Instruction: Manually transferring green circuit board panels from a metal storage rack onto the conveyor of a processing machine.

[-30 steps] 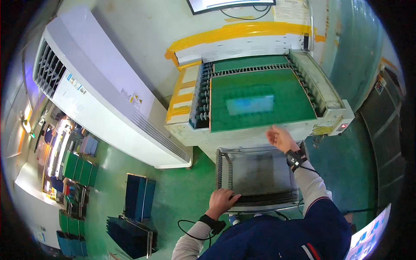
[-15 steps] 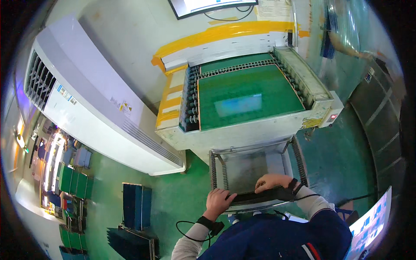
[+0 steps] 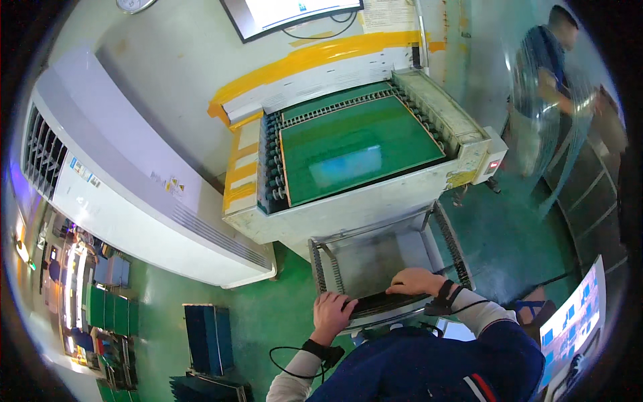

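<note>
A metal slotted rack (image 3: 319, 268) stands in front of me, below the near end of a roller conveyor. A thin dark panel (image 3: 370, 305) shows edge-on at the rack's near side; whether it is one sheet or several, I cannot tell. My left hand (image 3: 331, 315) is closed over its left end, thumb pointing inward. Fingers curled, my right hand (image 3: 414, 281) grips the upper edge farther right. Each wrist wears a black band with a cable. On the conveyor (image 3: 328, 213) lies a green glossy board (image 3: 362, 144), apart from both hands.
A tall white cabinet unit (image 3: 140, 194) stands left of the conveyor. Dark panels (image 3: 207, 338) stand on the floor at lower left. A lit screen (image 3: 576, 328) is close at my right. Behind clear plastic strips at far right, a person (image 3: 552, 74) handles a panel.
The view has shifted, so the conveyor sits farther left in the picture. A person has come into view at the far right. My hands keep about the same places on the dark panel.
</note>
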Motion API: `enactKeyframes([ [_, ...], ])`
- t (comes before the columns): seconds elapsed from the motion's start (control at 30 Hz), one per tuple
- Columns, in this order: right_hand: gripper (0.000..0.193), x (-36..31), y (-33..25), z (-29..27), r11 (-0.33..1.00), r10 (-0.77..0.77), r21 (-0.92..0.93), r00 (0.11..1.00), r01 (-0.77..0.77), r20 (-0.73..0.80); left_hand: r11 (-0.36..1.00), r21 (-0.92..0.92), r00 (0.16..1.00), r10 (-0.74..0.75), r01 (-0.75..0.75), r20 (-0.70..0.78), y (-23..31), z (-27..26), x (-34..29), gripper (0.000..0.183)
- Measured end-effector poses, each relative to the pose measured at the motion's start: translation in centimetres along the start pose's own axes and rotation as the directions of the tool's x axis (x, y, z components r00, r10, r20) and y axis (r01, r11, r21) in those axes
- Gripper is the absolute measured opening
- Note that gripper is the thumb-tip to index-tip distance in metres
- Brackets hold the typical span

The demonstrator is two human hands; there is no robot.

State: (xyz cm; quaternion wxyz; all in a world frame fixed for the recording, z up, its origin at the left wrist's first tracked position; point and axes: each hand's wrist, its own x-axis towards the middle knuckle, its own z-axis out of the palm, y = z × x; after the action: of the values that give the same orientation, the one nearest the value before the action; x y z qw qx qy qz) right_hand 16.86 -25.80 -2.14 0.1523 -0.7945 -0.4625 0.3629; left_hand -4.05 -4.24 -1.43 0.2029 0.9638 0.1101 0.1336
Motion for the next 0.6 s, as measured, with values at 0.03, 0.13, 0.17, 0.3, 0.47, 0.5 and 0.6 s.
enactKeyframes([
  [0.03,0.06,-0.1,-0.2,0.0,1.0,0.003,-0.018,1.0,-0.004,-0.021,0.999,0.026,0.999,0.02,-0.02,-0.033,0.0,0.0,0.0,0.032],
  [0.13,0.059,-0.6,-1.1,-0.5,0.999,0.002,-0.037,0.999,-0.004,-0.036,0.997,0.056,0.995,0.059,-0.054,-0.084,-0.2,0.1,0.0,0.031],
  [0.17,0.058,-0.7,-1.3,-0.6,0.999,-0.005,-0.04,1.0,0.004,-0.03,0.996,0.063,0.992,0.072,-0.066,-0.104,-0.2,0.1,0.0,0.031],
  [0.3,0.05,-0.6,-1.1,-0.4,0.998,-0.043,-0.056,0.998,0.04,-0.05,0.997,0.056,0.998,0.055,-0.053,-0.035,-0.5,-0.2,-0.1,0.032],
  [0.47,0.048,0.6,0.0,0.9,0.971,0.049,-0.232,0.998,-0.059,-0.051,0.995,0.099,0.999,0.033,-0.033,0.006,-1.0,0.4,0.0,0.035],
  [0.5,0.046,0.8,0.2,1.1,0.974,0.033,-0.22,0.998,-0.045,-0.058,0.995,0.095,0.998,0.033,-0.037,0.049,-0.9,0.3,0.1,0.035],
  [0.6,0.04,0.5,1.0,1.6,0.961,-0.03,-0.276,0.993,-0.002,-0.114,0.996,0.088,0.993,0.013,-0.023,0.119,-0.2,0.6,0.4,0.034],
])
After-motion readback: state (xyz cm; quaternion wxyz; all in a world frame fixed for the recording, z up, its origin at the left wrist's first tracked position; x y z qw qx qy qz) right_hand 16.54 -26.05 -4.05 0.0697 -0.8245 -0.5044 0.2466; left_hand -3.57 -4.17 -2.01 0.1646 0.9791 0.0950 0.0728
